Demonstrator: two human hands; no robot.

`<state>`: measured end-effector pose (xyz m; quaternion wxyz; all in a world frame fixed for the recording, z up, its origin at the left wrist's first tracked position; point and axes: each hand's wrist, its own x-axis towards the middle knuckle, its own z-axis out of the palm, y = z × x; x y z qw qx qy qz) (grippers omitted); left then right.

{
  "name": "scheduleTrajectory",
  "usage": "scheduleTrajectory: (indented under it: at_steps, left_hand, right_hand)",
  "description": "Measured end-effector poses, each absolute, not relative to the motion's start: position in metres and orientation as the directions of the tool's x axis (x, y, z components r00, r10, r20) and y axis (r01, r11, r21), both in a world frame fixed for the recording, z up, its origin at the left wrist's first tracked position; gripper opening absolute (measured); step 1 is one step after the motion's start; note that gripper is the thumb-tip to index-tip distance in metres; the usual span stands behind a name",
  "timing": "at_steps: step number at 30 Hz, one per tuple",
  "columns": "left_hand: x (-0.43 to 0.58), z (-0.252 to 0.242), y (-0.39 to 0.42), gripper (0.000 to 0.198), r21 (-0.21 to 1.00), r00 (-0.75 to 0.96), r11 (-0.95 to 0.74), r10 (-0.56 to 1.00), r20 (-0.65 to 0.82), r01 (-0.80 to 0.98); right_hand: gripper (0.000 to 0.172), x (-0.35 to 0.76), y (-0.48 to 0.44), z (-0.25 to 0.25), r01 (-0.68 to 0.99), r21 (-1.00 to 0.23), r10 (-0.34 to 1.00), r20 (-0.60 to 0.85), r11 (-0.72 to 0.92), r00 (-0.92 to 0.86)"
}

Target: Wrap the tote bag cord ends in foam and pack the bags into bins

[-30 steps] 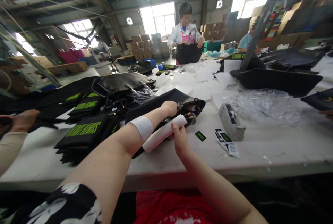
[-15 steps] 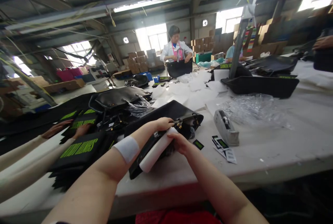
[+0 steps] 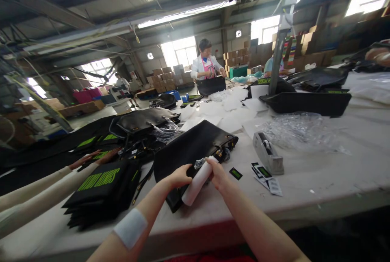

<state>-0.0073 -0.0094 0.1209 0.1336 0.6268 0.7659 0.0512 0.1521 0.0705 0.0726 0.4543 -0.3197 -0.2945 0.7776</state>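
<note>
Head camera looks down a long white table [image 3: 319,180] in a workshop. Both of the person's hands meet on a white wrapped roll [image 3: 197,182], which looks like a covered handle, lying on the near end of a black bag [image 3: 191,148]. The left hand [image 3: 179,176] curls around the roll's near, lower part, fingers pressed to the bag beneath; the right hand [image 3: 217,173] pinches the roll's far, upper end. The roll's long axis runs slantwise, from near-left up to far-right, so the right hand sits at the far tip and the left hand at the near side, both equally close. The bag stretches away from the hands toward the far right, its opening at the far end.

Right of the bag stand a grey tape dispenser [image 3: 268,153] and a few small black tags [image 3: 263,172]. Left of it lies a stack of black pouches with green lettering [image 3: 100,191], and another person's sleeved arms [image 3: 39,191] reach in from the left. A person in a white coat [image 3: 206,65] works at the far end.
</note>
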Motion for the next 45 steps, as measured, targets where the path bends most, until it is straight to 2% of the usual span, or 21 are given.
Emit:
scheduleTrajectory:
  at_steps: [6,11,16,19,22,26,31,34,37,42,45]
  left_hand:
    - [0.010,0.116,-0.001,0.070,0.143,-0.210,0.212,0.977,-0.032,0.967]
    - [0.030,0.117,-0.006,0.062,0.076,-0.197,0.192,0.977,0.077,0.979]
    - [0.035,0.124,0.011,0.047,0.019,-0.273,0.273,0.962,0.014,0.962]
    - [0.035,0.127,0.022,0.033,-0.006,-0.248,0.248,0.969,-0.018,0.969]
    - [0.029,0.129,0.022,0.027,-0.010,-0.213,0.213,0.977,0.013,0.977]
    - [0.015,0.134,0.013,0.031,-0.016,-0.218,0.221,0.970,0.109,0.975]
    - [0.000,0.148,0.012,0.033,-0.043,-0.256,0.265,0.954,0.156,0.963]
    - [-0.004,0.152,0.016,0.030,-0.060,-0.260,0.269,0.957,0.127,0.961]
    - [-0.004,0.144,0.019,0.025,-0.071,-0.241,0.246,0.968,0.068,0.967]
    - [-0.002,0.117,0.019,0.052,-0.071,-0.297,0.297,0.955,0.002,0.952]
    - [-0.009,0.116,0.021,0.040,-0.038,-0.334,0.333,0.942,-0.028,0.942]
  right_hand:
    - [0.034,0.158,0.062,0.065,-0.594,-0.691,0.910,-0.277,-0.412,-0.309]
    - [0.030,0.161,0.061,0.055,-0.617,-0.665,0.906,-0.270,-0.420,-0.326]
    - [0.032,0.157,0.063,0.044,-0.618,-0.651,0.895,-0.268,-0.441,-0.357]
    - [0.034,0.160,0.065,0.042,-0.631,-0.638,0.895,-0.263,-0.441,-0.360]
    - [0.041,0.164,0.064,0.047,-0.667,-0.625,0.910,-0.212,-0.406,-0.355]
    - [0.042,0.160,0.058,0.054,-0.670,-0.651,0.923,-0.134,-0.356,-0.360]
    - [0.029,0.145,0.047,0.062,-0.693,-0.590,0.908,-0.212,-0.415,-0.363]
    - [0.032,0.138,0.042,0.071,-0.714,-0.543,0.893,-0.190,-0.442,-0.408]
    - [0.033,0.136,0.036,0.073,-0.701,-0.563,0.892,-0.171,-0.437,-0.419]
    - [0.026,0.141,0.030,0.057,-0.675,-0.592,0.896,-0.234,-0.440,-0.379]
    - [0.030,0.145,0.028,0.053,-0.674,-0.605,0.905,-0.252,-0.424,-0.343]
